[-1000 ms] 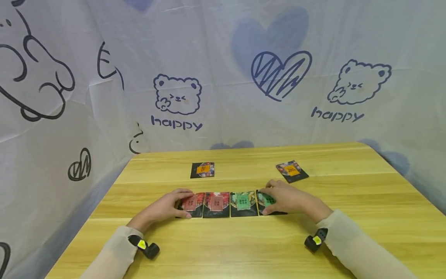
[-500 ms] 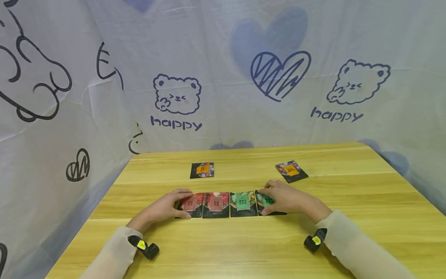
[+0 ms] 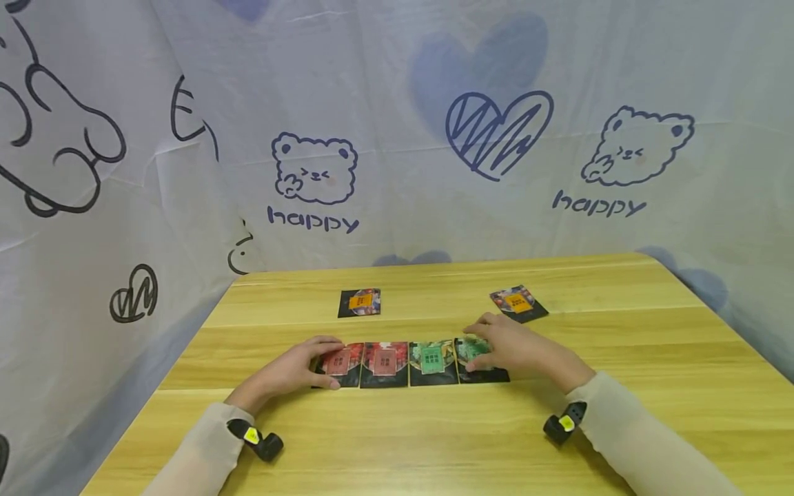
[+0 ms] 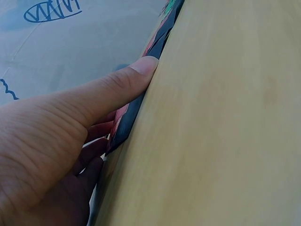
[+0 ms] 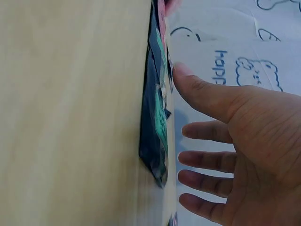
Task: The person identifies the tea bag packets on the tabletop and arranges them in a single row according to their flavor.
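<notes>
Four-sided flat sachets lie edge to edge in a row: a left red sachet (image 3: 340,362), a second red sachet (image 3: 384,365), a green sachet (image 3: 433,362) and a right green sachet (image 3: 489,376). My left hand (image 3: 291,368) rests at the row's left end, its thumb (image 4: 136,70) extended along the left red sachet's near edge and its fingers at the far side. My right hand (image 3: 521,348) hovers just over the right green sachet, partly covering it in the head view. In the right wrist view its fingers (image 5: 207,162) are spread and hold nothing.
Farther back on the wooden table (image 3: 397,441) lie two black sachets with orange labels, a left orange-labelled sachet (image 3: 361,302) and a tilted right orange-labelled sachet (image 3: 520,304). A white cloth (image 3: 397,193) with printed drawings hangs behind the table's far edge.
My right hand has lifted off the right green sachet and its fingers have spread, leaving more of the sachet visible. The left hand and the row stay where they were.
</notes>
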A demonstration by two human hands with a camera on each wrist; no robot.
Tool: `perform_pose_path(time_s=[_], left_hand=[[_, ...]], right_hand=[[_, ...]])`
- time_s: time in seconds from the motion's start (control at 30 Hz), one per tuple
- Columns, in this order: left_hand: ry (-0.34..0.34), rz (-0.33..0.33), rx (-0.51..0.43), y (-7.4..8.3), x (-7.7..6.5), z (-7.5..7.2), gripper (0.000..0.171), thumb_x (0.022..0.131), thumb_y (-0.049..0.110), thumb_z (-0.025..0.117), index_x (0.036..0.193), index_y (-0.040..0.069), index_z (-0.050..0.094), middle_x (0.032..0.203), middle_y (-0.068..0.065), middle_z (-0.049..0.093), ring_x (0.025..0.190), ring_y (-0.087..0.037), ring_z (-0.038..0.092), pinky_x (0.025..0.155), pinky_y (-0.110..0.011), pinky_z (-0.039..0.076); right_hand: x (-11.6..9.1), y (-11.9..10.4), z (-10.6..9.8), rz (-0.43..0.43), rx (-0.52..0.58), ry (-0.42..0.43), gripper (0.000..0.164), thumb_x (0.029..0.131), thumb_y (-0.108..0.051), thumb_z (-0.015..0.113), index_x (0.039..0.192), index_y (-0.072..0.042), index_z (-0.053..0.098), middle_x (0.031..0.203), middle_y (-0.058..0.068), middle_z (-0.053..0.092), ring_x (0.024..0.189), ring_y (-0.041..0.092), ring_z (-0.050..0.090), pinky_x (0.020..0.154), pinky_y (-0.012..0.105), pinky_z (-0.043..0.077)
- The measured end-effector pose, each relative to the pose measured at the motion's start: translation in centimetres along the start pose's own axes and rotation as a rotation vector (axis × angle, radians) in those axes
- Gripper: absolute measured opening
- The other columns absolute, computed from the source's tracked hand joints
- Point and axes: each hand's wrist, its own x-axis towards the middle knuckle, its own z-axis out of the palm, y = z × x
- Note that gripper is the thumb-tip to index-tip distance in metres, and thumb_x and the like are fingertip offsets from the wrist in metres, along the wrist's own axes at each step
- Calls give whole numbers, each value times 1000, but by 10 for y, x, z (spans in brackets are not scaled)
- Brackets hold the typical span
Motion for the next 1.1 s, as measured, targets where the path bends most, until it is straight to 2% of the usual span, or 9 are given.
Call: perform_pose_path(time_s=[0.1, 0.2, 0.43, 0.67, 0.83, 0.97, 1.1], left_hand=[[-1, 3, -3, 0, 0, -1, 79, 79, 45, 79, 144, 11, 51, 150, -14, 38, 138, -39, 33, 110, -57, 29], [-1, 6, -5, 0, 0, -1, 79, 79, 45, 79, 144, 10, 50, 150, -15, 38, 138, -39, 33, 110, -57, 29], [-1, 0, -13, 0, -1, 0, 79, 79, 45, 79, 144, 11, 50, 151, -14, 38, 138, -39, 32, 110, -58, 29], [-2, -11, -16, 0, -1, 1, 78, 79, 45, 80, 144, 12, 50, 151, -14, 38, 139, -39, 32, 110, -58, 28], [-3, -11, -17, 1, -2, 0, 78, 79, 45, 79, 144, 12, 50, 151, -13, 38, 138, -39, 32, 110, -58, 28], [0, -7, -15, 2, -3, -1, 78, 80, 45, 79, 144, 11, 50, 150, -14, 38, 138, -39, 33, 110, -57, 29], [-2, -10, -15, 2, -3, -1, 79, 79, 45, 79, 144, 11, 50, 150, -14, 38, 138, -39, 33, 110, -57, 29]], right_hand=[[-1, 8, -4, -21, 6, 34, 71, 86, -50, 69, 141, -8, 53, 132, 15, 52, 116, 32, 52, 95, 51, 46], [-1, 18, -6, -42, 10, 66, 69, 88, -49, 68, 140, -6, 53, 134, 17, 51, 123, 38, 48, 101, 56, 41], [1, 36, -11, -15, 54, 116, 67, 90, -45, 68, 141, -6, 52, 147, 21, 43, 139, 44, 28, 111, 60, 25], [1, 56, -12, -28, 57, 163, 65, 92, -39, 68, 143, -3, 49, 147, 24, 41, 137, 45, 32, 109, 61, 27], [2, 69, -14, 29, 84, 169, 65, 93, -38, 67, 146, -6, 46, 148, 21, 42, 136, 45, 33, 109, 62, 26], [6, 81, -17, 41, 107, 171, 65, 93, -39, 67, 147, -10, 46, 145, 22, 43, 132, 45, 39, 105, 63, 32], [11, 92, -18, 16, 110, 171, 68, 91, -40, 69, 146, -7, 46, 140, 24, 46, 125, 44, 46, 102, 62, 37]])
